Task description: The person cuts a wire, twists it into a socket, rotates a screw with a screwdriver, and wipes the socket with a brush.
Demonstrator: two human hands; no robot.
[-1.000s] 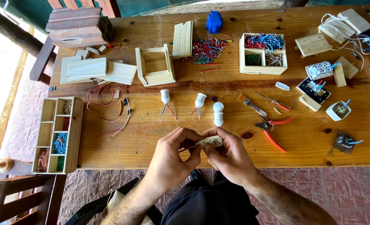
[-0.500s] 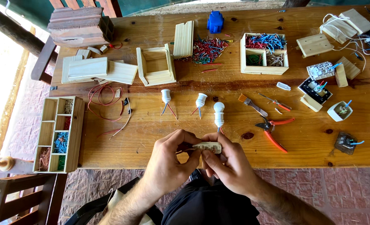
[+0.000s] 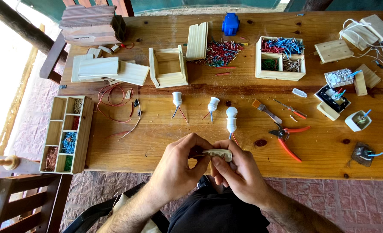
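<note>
Held item: small pale beige oblong plastic part, level, at the near edge of the brown wooden plank surface, gripped from both ends.

Left hand: closed on the part's left end, fingers curled over it.

Right hand: closed on the part's right end, thumb on its underside.

Just beyond the hands: three white ceramic lamp sockets with red and blue leads, standing in a row; the rightmost nearly touches the held part.

Right of the hands: red-handled cutting pliers, lying flat; a small orange-tipped screwdriver beyond them.

Far centre: open pale wooden box frame; loose heap of red, blue and green wire offcuts; blue plastic block.

Far right: pale wooden four-compartment box of sorted coloured wires; white switch units with blue leads.

Left edge: long pale wooden divided tray holding wire pieces, overhanging the surface; coil of red wire beside it.
</note>
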